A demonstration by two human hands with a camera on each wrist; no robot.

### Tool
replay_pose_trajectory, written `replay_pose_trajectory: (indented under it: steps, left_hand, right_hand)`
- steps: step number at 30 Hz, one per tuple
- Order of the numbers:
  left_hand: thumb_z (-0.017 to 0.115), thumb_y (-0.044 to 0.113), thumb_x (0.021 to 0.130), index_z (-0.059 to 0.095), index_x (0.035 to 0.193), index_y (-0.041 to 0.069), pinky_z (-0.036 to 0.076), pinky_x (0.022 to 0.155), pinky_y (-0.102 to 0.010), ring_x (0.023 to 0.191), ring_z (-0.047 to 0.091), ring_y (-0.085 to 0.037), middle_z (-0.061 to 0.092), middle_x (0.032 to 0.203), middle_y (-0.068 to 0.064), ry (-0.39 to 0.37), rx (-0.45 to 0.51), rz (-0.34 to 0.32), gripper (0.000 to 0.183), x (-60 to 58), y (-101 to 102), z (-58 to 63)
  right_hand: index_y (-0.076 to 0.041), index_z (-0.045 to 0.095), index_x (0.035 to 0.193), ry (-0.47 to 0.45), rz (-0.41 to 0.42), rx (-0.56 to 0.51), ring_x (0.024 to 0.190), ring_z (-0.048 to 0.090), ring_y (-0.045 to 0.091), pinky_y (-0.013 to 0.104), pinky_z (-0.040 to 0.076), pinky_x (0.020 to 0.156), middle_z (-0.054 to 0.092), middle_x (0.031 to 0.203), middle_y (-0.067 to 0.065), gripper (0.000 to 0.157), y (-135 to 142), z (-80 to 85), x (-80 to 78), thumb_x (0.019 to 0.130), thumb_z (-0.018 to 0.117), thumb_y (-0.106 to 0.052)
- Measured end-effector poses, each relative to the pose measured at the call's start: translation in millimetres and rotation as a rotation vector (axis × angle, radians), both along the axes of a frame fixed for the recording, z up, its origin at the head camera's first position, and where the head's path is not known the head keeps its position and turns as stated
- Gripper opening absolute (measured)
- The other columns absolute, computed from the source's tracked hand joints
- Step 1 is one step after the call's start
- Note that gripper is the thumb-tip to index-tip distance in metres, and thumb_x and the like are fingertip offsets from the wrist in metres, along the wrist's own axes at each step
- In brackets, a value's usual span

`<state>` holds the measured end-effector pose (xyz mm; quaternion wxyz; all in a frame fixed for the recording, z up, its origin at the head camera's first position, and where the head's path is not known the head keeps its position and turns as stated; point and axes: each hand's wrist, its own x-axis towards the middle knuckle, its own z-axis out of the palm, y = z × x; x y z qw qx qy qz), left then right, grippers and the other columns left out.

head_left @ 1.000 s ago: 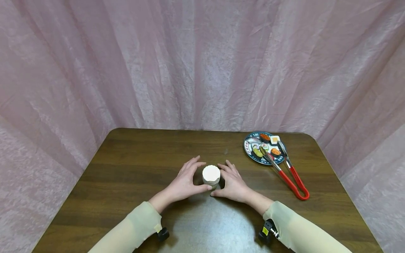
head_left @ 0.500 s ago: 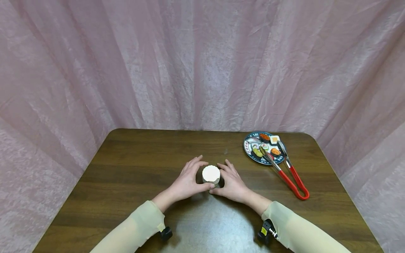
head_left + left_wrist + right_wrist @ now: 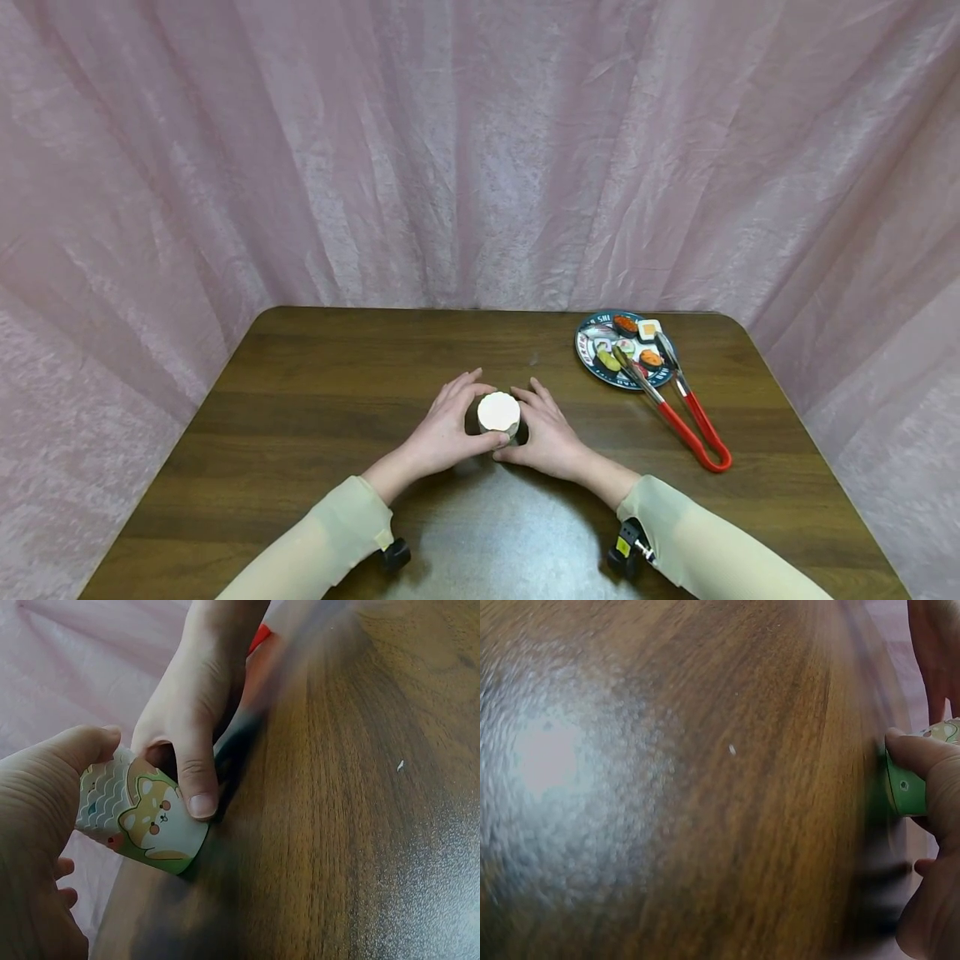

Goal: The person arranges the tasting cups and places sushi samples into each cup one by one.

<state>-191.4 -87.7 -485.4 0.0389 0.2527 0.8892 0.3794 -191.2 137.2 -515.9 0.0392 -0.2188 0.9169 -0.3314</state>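
Note:
A small round container (image 3: 498, 412) with a white, wavy-edged top stands at the middle of the table. The left wrist view shows its green side (image 3: 166, 832) with a cartoon dog and a scale pattern. My left hand (image 3: 447, 423) curves around its left side, thumb across the upper front. From the right, my right hand (image 3: 546, 433) holds it lower down, its thumb over the printed side near the base. The far fingers of both hands are partly hidden. Part of the green wall (image 3: 906, 791) shows beneath my right thumb in the right wrist view.
On the wooden table (image 3: 360, 350), a dark-rimmed plate (image 3: 588, 368) at the back right bears several pieces of sushi. Red-handled metal tongs (image 3: 701, 429) lie across it, handles toward the front. A pink curtain (image 3: 480, 167) hangs behind the table.
My left hand has moved slightly right and its thumb has come across the container's front. My right hand has shifted a little left. Plate and tongs stay in place.

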Motion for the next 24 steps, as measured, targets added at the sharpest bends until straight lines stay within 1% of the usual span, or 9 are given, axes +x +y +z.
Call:
replay_pose_trajectory:
  steps: [6,12,16,19,24]
  left_hand:
    - [0.076,0.057,0.087,0.054,0.141,0.022,0.008,0.123,-0.055,0.154,0.019,-0.032,0.027,0.166,-0.004,0.017,0.003,-0.002,0.068,-0.2,0.7,-0.4]
    - [0.075,0.058,0.087,0.054,0.142,0.023,0.008,0.123,-0.054,0.155,0.018,-0.03,0.027,0.166,-0.001,0.014,0.011,-0.002,0.068,0.7,0.7,0.3]
    - [0.075,0.057,0.088,0.054,0.142,0.022,0.008,0.123,-0.055,0.155,0.017,-0.024,0.028,0.166,-0.001,0.018,0.022,-0.008,0.068,1.0,0.6,0.6]
    - [0.074,0.057,0.088,0.054,0.144,0.02,0.007,0.123,-0.056,0.155,0.016,-0.024,0.028,0.166,-0.001,0.017,0.029,-0.015,0.07,1.2,0.2,0.5]
    - [0.072,0.057,0.09,0.051,0.148,0.017,0.008,0.122,-0.058,0.155,0.016,-0.029,0.027,0.166,-0.001,0.005,0.042,-0.018,0.074,1.9,0.4,1.2]
  right_hand:
    - [-0.018,0.059,0.144,-0.002,-0.002,-0.007,0.155,0.01,0.037,0.065,0.015,0.118,0.043,0.157,0.014,0.079,-0.5,0.1,-1.0,0.076,0.089,-0.045]
    - [-0.018,0.06,0.143,0.001,0.0,-0.001,0.155,0.011,0.037,0.064,0.015,0.119,0.045,0.156,0.015,0.079,-0.5,-1.1,-1.6,0.076,0.09,-0.045]
    - [-0.016,0.061,0.142,0.016,0.002,0.004,0.154,0.013,0.038,0.062,0.016,0.119,0.046,0.155,0.015,0.078,-0.8,-2.8,-2.0,0.076,0.089,-0.045]
    - [-0.015,0.061,0.141,0.03,0.005,0.006,0.154,0.014,0.039,0.062,0.016,0.12,0.047,0.154,0.015,0.078,-0.8,-4.4,-2.8,0.076,0.089,-0.046]
    - [-0.014,0.062,0.14,0.035,0.0,0.009,0.154,0.013,0.038,0.062,0.016,0.119,0.046,0.155,0.015,0.077,-0.4,-5.3,-2.7,0.076,0.089,-0.046]
